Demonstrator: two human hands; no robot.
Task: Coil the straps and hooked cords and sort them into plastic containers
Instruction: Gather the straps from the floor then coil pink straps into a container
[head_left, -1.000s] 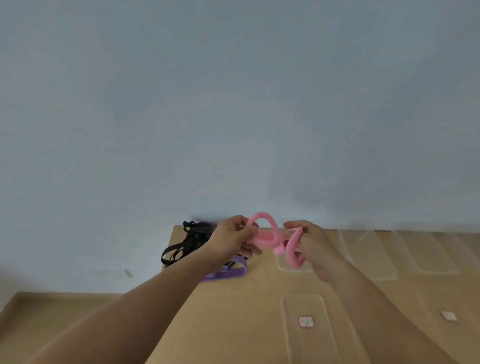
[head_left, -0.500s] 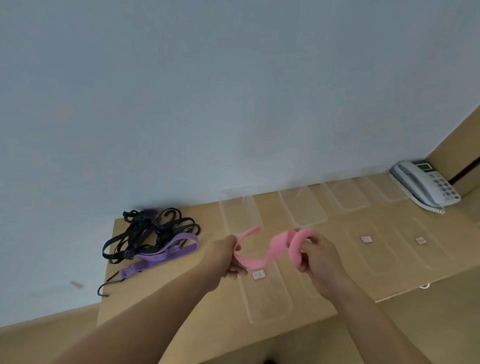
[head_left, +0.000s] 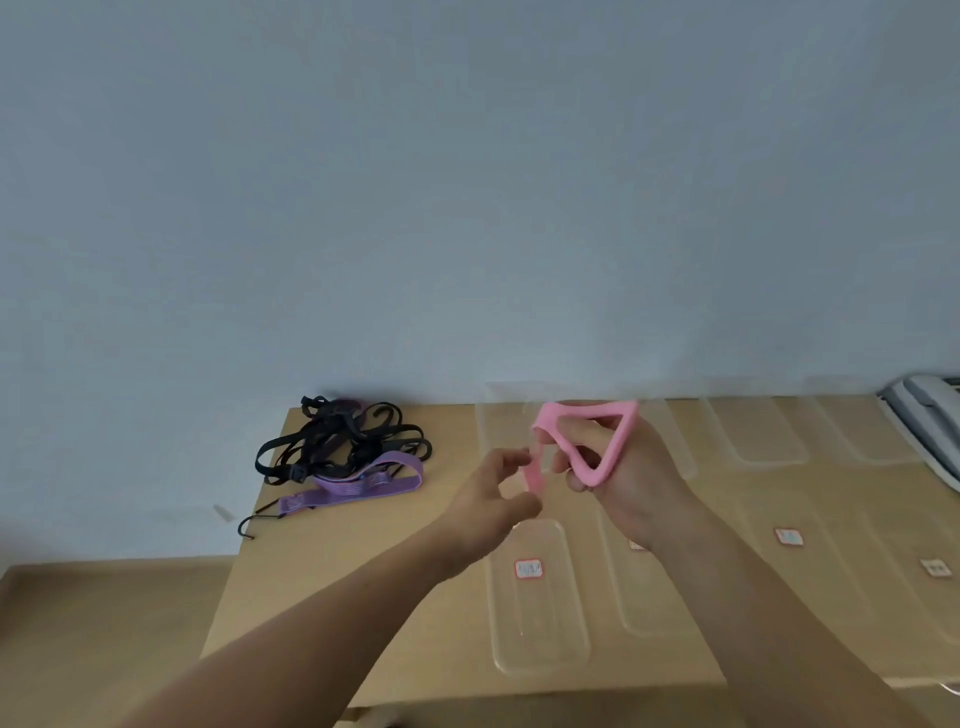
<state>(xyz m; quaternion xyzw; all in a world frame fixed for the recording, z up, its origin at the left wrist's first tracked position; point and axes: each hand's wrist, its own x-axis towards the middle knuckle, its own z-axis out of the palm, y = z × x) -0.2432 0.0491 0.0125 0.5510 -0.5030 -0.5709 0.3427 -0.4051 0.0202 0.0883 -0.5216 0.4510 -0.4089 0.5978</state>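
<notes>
Pink strap (head_left: 622, 440) looped round right hand (head_left: 636, 486) | left hand (head_left: 491, 501) pinches end

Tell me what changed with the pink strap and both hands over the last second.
The pink strap, earlier stretched in loose loops between the hands, is now wound into a triangular loop around the fingers of the right hand. The left hand has closed in, pinching the short loose end. Neither let go. The black cords, purple strap and clear containers lie unchanged on the table.
</notes>
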